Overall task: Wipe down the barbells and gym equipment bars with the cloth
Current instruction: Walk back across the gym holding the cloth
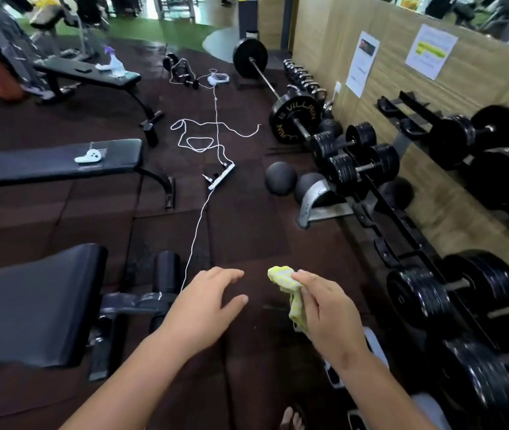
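My right hand [324, 308] is closed around a bunched yellow-and-white cloth [287, 282], held in the air above the dark floor mats. My left hand [206, 301] hovers beside it, fingers spread, holding nothing. A long barbell [267, 82] with black plates lies on the floor far ahead, next to the wall. To my right stands a dumbbell rack [402, 231]; black dumbbells [452, 288] rest on it, an arm's length from the cloth.
Black padded benches sit on the left [35, 302] [60, 162]. A white power strip [220, 176] and its loose cord cross the floor ahead. Two black medicine balls [281, 178] lie by the rack's foot. A spray bottle [116, 62] stands on a far bench.
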